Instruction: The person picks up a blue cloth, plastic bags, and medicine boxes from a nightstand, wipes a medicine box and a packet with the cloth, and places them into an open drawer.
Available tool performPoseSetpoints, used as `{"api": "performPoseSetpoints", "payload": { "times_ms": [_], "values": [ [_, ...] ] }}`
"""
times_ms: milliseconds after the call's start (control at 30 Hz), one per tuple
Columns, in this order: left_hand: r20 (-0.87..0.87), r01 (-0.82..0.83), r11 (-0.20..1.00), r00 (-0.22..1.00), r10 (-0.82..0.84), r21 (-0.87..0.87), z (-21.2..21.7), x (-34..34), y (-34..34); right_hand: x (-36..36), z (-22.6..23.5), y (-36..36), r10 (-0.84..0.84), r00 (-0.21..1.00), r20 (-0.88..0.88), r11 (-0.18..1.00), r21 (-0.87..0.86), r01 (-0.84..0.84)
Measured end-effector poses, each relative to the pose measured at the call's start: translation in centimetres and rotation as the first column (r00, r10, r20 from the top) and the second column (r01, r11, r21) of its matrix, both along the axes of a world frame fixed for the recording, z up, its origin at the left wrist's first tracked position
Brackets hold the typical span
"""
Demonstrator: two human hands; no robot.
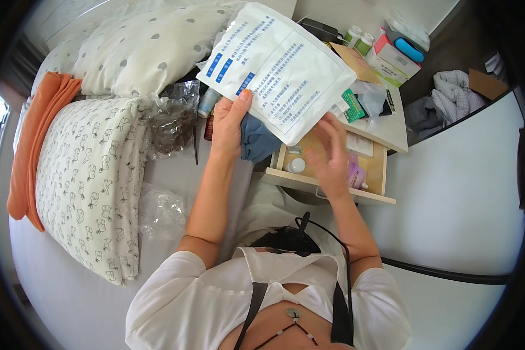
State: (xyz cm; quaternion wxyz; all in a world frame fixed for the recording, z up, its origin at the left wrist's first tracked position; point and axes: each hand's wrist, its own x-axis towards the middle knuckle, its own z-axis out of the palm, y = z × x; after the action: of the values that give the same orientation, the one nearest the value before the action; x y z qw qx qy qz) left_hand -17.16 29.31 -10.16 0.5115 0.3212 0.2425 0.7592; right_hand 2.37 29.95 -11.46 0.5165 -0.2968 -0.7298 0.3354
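Note:
A flat white packet (291, 76) with blue print and rounded corners is tilted in front of me. My left hand (232, 119) grips its lower left edge, with the thumb on the printed face. My right hand (329, 154) is at the lower right edge, slightly blurred, its fingers apart and the thumb off the packet. Just beneath the packet, beside my left hand, a blue-grey cloth (258, 140) shows in part. Under my right hand, a pulled-out wooden drawer (279, 175) holds a white round-capped container (297, 165) and a purple package (356, 172).
Bottles (364, 42), a pink and white box (389, 61) and a green box (353, 106) crowd the bedside cabinet (398, 125). On the bed lie a patterned folded quilt (87, 181), an orange cloth (26, 169), a dotted pillow (134, 46) and clear plastic bags (162, 211).

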Motion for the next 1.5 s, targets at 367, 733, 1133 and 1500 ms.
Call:
{"api": "performPoseSetpoints", "payload": {
  "times_ms": [367,733,1133,1500],
  "values": [
    [0.144,-0.09,0.993,0.986,0.079,0.07,1.0,1.6,-0.7,-5.8,0.2,-0.2,0.19,0.978,0.082,0.971,-0.162,-0.175],
    [0.243,-0.105,0.994,0.966,0.094,0.03,0.1,-0.8,0.1,3.6,0.9,0.5,-0.311,0.778,-0.546,0.907,-0.416,0.07],
    [0.355,0.464,0.885,0.821,-0.446,0.039,-2.3,4.0,0.0,-2.7,3.3,0.4,-0.267,0.964,0.021,0.898,0.368,0.24],
    [0.439,0.391,0.901,0.788,-0.433,0.186,-2.3,4.2,-0.3,-4.4,2.0,-0.6,-0.159,0.975,0.157,0.747,0.665,0.015]
  ]
}}
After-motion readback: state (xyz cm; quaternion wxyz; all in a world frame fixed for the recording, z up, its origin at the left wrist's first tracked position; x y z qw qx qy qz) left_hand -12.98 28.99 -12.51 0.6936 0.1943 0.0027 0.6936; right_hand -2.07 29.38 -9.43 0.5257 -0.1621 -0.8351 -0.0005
